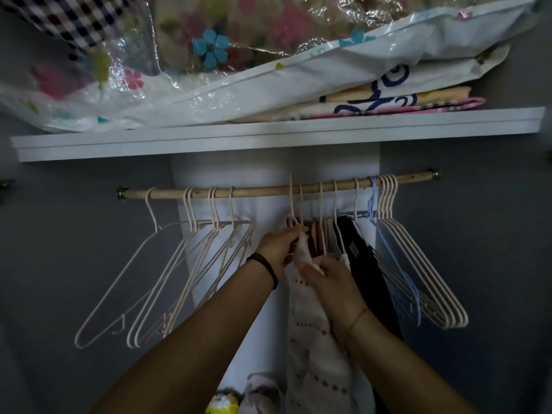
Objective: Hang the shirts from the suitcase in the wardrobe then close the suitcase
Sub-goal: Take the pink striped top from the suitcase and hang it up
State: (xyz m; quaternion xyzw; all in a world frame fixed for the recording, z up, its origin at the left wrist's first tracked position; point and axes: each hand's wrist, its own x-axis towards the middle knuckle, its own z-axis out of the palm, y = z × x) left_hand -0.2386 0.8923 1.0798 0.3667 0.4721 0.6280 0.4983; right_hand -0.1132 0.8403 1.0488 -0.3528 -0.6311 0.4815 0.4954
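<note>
A white shirt with rows of small holes [310,339] hangs from a pale pink hanger [290,201] on the wooden wardrobe rail [263,189]. My left hand [276,248] grips the shirt's top at the hanger's neck. Just below and to the right, my right hand [331,282] pinches the shirt's shoulder fabric. Right of it hang other garments, among them a black one [363,264]. The suitcase is not in view.
Several empty pink hangers [167,273] hang at the rail's left, more [418,273] at its right with a blue one [372,204]. A white shelf [268,135] above holds bagged bedding [209,55] and folded cloth [403,100]. Bundles [239,395] lie on the wardrobe floor.
</note>
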